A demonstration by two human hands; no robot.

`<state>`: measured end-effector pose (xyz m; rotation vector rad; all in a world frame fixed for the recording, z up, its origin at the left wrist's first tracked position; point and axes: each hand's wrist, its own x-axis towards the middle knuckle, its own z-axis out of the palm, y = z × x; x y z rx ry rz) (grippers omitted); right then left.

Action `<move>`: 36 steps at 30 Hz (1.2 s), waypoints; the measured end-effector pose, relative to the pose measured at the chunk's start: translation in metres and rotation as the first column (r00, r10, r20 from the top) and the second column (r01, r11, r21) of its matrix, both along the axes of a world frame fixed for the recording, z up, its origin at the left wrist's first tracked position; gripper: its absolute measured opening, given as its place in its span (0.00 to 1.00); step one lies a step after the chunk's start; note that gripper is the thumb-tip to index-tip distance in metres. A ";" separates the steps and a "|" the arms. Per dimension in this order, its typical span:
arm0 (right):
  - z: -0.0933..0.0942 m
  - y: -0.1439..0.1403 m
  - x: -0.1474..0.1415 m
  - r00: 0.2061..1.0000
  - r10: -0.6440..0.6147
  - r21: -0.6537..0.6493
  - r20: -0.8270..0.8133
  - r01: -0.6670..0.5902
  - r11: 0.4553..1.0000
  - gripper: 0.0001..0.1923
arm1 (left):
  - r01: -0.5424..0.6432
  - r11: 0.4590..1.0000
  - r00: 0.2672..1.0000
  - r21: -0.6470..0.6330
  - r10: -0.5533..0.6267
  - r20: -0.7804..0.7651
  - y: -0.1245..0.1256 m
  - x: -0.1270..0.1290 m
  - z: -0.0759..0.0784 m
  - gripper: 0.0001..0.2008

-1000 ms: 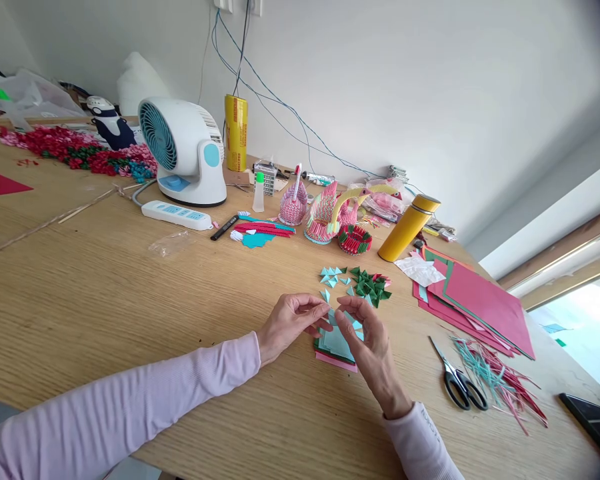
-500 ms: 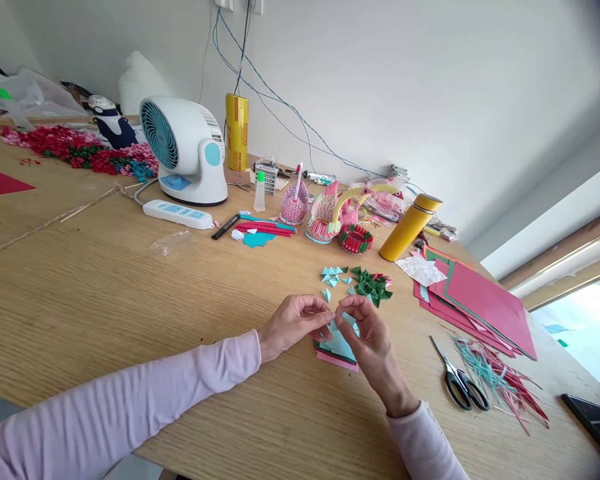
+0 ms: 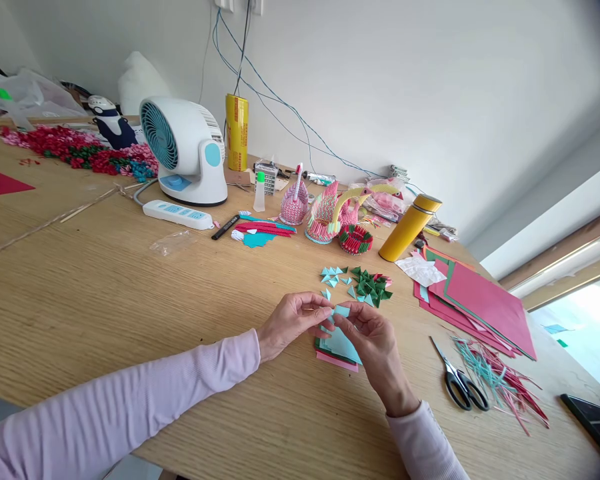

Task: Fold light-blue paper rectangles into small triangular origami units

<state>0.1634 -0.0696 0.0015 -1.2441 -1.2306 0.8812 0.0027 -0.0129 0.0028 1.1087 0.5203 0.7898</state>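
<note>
On the counter (image 3: 105,293), a white fan (image 3: 180,147) stands at the left behind 1 power strip (image 3: 177,215). Further right, the left hand (image 3: 291,327) has its fingers closed on the left end of 1 small pale-blue paper piece (image 3: 341,311) — held just above a stack of paper squares (image 3: 340,347). The right hand (image 3: 375,337) pinches the same piece from the right, thumb in front. Beyond them lie blue triangles (image 3: 333,273), then green triangles (image 3: 373,287). Next come 1 yellow bottle (image 3: 410,228), scissors (image 3: 457,380), paper strips (image 3: 505,380) and, rightmost, a phone (image 3: 593,420).
</note>
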 end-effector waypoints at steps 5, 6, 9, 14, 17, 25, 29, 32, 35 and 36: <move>0.000 0.001 0.000 0.999 0.017 -0.025 -0.046 -0.018 1.000 0.14 | 0.008 1.000 1.000 0.011 -0.007 -0.029 0.002 -0.001 -0.004 0.15; 0.001 0.001 0.000 0.998 0.022 -0.033 -0.057 -0.024 0.999 0.15 | 0.003 1.000 0.999 0.015 -0.002 -0.036 0.002 -0.001 -0.003 0.15; 0.001 0.001 -0.001 0.996 0.017 -0.047 -0.082 -0.021 0.999 0.15 | -0.010 1.000 0.998 0.029 0.012 -0.062 0.002 -0.001 0.000 0.16; -0.001 0.000 0.000 0.992 0.019 -0.044 -0.127 -0.025 0.999 0.13 | -0.018 0.998 0.997 0.056 0.021 -0.069 0.003 0.000 0.001 0.15; -0.003 0.000 0.000 0.990 0.030 -0.047 -0.138 -0.037 0.998 0.12 | -0.013 0.999 0.997 0.043 0.016 -0.073 0.005 -0.001 0.001 0.16; 0.000 0.000 -0.001 0.992 0.032 -0.021 -0.122 -0.035 0.999 0.12 | 0.023 0.999 0.995 0.027 -0.020 -0.099 0.006 -0.002 0.001 0.16; -0.002 -0.001 0.000 0.994 0.042 -0.017 -0.105 -0.044 0.999 0.11 | 0.019 0.999 0.993 0.039 -0.014 -0.121 0.005 -0.001 0.002 0.17; -0.005 0.000 0.002 0.992 0.055 -0.002 -0.113 -0.056 0.998 0.07 | 0.004 0.999 0.991 0.053 0.004 -0.136 0.004 -0.001 0.004 0.17; -0.006 0.000 0.003 0.995 0.064 -0.003 -0.076 -0.065 0.998 0.05 | -0.001 0.999 0.991 0.049 0.007 -0.130 0.003 -0.001 0.006 0.19; -0.006 0.000 0.004 0.997 0.066 -0.002 -0.046 -0.067 0.998 0.05 | 0.010 0.999 0.991 0.040 -0.005 -0.130 0.002 -0.001 0.006 0.19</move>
